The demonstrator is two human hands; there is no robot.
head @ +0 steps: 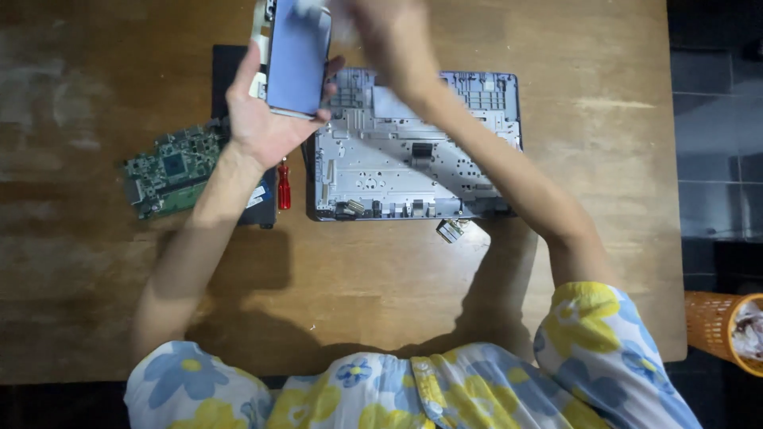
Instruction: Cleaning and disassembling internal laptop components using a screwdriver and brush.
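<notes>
Wiping looks to be the step in hand: left hand [266, 119] grips an upright grey panel [298, 59] above the opened laptop chassis [413, 155], while right hand [389, 32], blurred, grip unreadable, apparently rubs its top edge; next needs steady support.

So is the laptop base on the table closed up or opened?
Opened. The laptop base lies with its bare metal frame and ribs exposed, and a green circuit board sits apart on the table to its left.
</notes>
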